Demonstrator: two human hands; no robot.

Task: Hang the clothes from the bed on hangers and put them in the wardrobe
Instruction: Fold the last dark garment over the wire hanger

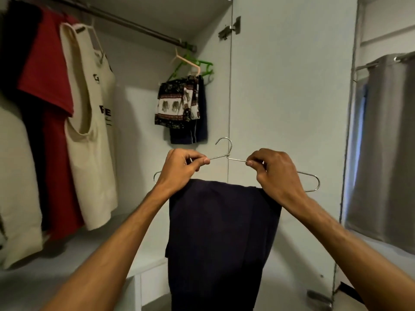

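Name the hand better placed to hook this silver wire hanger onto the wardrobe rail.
Probably left: the left hand pinches the silver wire hanger on the side nearer the bare stretch of grey metal rail.

Two hands (179, 170) (275, 173), one wire hanger (238, 159), one rail (134, 24), one grey curtain (386, 142)

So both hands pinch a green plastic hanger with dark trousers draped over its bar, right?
No: the head view shows a metal wire hanger, not green plastic. The left hand and right hand pinch it, dark trousers draped over its bar.
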